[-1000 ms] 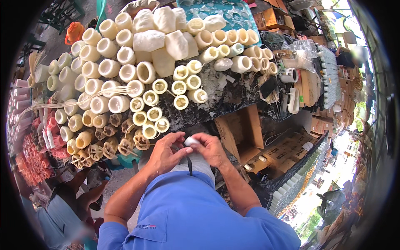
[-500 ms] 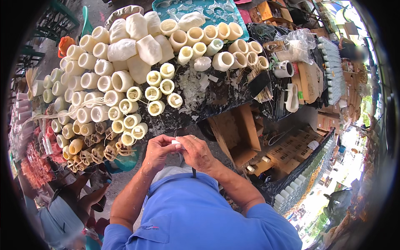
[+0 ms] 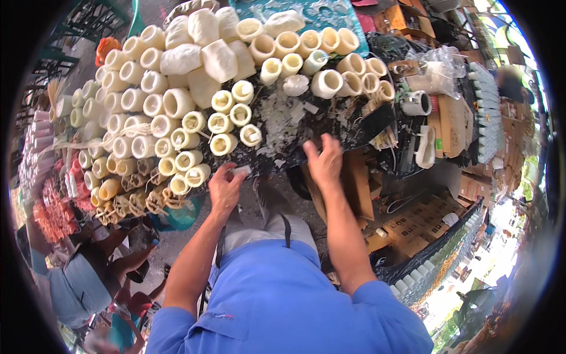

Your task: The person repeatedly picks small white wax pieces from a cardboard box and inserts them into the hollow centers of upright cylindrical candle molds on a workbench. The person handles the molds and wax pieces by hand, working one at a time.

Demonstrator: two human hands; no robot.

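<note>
My left hand (image 3: pixel 224 190) is at the table's front edge, its thumb and fingers closed on a small white piece (image 3: pixel 241 170). The piece looks flat and short; its kind cannot be made out. My right hand (image 3: pixel 323 162) reaches over the front edge further right, fingers apart and holding nothing. Just beyond my left hand stand several pale yellow hollow cups (image 3: pixel 223 144) that look like wax, some with small white pieces inside. White flakes and scraps (image 3: pixel 282 121) lie on the dark table cover between the cups and my right hand.
Many cream hollow cups (image 3: pixel 178 103) crowd the table's left side, with lumpy white blocks (image 3: pixel 219 62) behind. At the back is a turquoise tray (image 3: pixel 330 17). A white mug-like container (image 3: pixel 416 103) stands right. Below the edge sits an open cardboard box (image 3: pixel 355 192). People are at lower left.
My hands, together before my body earlier, have parted. The left moved forward to the table edge with the white piece; the right let go and reached forward and right, fingers spread.
</note>
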